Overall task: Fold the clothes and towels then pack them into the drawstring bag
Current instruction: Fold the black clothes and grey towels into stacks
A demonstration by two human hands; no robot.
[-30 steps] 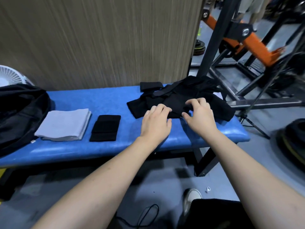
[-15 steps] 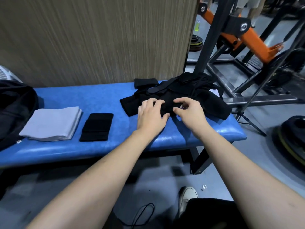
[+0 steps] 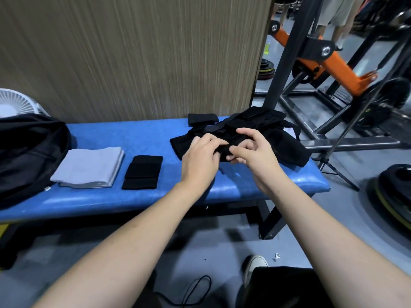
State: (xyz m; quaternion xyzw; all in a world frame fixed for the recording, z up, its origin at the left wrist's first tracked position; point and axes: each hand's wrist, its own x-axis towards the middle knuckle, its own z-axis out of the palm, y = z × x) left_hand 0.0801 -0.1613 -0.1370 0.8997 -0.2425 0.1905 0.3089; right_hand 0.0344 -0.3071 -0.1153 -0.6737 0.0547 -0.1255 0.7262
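Note:
A heap of black clothes [image 3: 262, 127] lies on the right end of the blue bench [image 3: 138, 136]. My left hand [image 3: 201, 157] and my right hand [image 3: 255, 152] meet at the heap's front edge, both pinching a small bunched piece of black cloth [image 3: 225, 150] between them. A folded grey towel [image 3: 91, 166] and a folded black cloth [image 3: 143, 172] lie side by side left of my hands. The black drawstring bag [image 3: 26, 152] slumps at the bench's left end. Another small folded black piece [image 3: 202, 118] rests behind the heap.
A wood-grain wall panel [image 3: 133, 52] stands right behind the bench. A white fan [image 3: 15, 103] peeks above the bag. Black and orange gym frames [image 3: 322, 54] and weight plates [image 3: 393, 192] crowd the floor at right. A black cord [image 3: 195, 290] and my shoe [image 3: 255, 264] are below.
Both hands went from lying flat on the heap to lifting and pinching a bunch of black cloth at its front edge. The view shifted slightly.

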